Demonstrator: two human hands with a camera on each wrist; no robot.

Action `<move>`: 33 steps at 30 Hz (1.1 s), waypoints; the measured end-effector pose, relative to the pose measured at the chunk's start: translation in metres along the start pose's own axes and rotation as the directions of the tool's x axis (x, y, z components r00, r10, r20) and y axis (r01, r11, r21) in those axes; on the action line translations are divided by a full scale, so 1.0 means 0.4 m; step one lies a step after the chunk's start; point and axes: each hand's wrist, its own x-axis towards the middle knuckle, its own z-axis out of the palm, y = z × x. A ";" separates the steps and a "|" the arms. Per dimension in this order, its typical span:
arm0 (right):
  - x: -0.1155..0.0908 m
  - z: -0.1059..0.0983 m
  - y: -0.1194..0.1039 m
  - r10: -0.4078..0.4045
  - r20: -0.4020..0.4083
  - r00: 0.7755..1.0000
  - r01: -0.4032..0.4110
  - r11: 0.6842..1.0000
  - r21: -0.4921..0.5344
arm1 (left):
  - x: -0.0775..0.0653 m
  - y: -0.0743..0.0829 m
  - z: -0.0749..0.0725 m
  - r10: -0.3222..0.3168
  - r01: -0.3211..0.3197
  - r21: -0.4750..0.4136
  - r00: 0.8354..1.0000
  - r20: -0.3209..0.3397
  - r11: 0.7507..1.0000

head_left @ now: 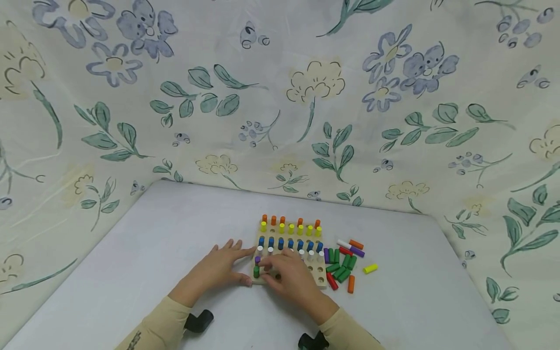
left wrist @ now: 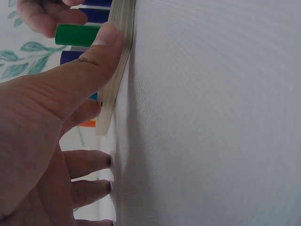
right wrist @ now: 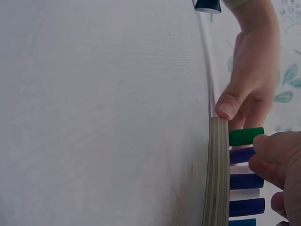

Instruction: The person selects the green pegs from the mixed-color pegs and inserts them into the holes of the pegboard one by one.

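Observation:
A wooden pegboard (head_left: 315, 274) carries rows of orange, yellow, blue and white pegs, with purple ones nearer the front. One green peg (head_left: 256, 272) stands upright at its front left corner, beside a purple peg (head_left: 257, 260). My left hand (head_left: 220, 266) is spread along the board's left side, its thumb against the edge near the green peg (left wrist: 75, 35). Over the front rows my right hand (head_left: 286, 274) bends its thumb and index finger, slightly parted, close to the tops of the green peg (right wrist: 247, 136) and purple peg (right wrist: 242, 155). It covers several holes behind it.
Right of the board lies a loose pile of pegs, mostly green (head_left: 343, 274), with red (head_left: 332, 281), orange (head_left: 351, 284), purple (head_left: 357, 251) and white (head_left: 343, 242) ones. A yellow peg (head_left: 370, 268) lies farther right. Floral cloth (head_left: 280, 97) hangs behind the white table (head_left: 197, 218).

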 end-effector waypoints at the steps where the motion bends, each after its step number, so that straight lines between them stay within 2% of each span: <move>1: -0.001 0.000 0.001 0.003 0.000 1.000 -0.003 1.000 -0.002 | 0.000 0.000 0.000 0.000 0.000 0.002 1.000 -0.001 1.000; 13: -0.016 -0.010 0.015 0.022 -0.009 1.000 -0.022 1.000 0.020 | -0.003 0.002 0.001 0.013 -0.012 0.013 1.000 -0.013 1.000; 22: -0.026 -0.009 0.030 -0.006 -0.035 0.999 0.007 1.000 0.029 | -0.002 0.002 0.000 0.013 -0.013 0.002 1.000 -0.017 1.000; 33: -0.042 -0.025 0.043 0.054 0.006 0.999 -0.054 0.999 0.001 | -0.001 0.002 0.002 0.011 -0.011 0.004 1.000 -0.015 1.000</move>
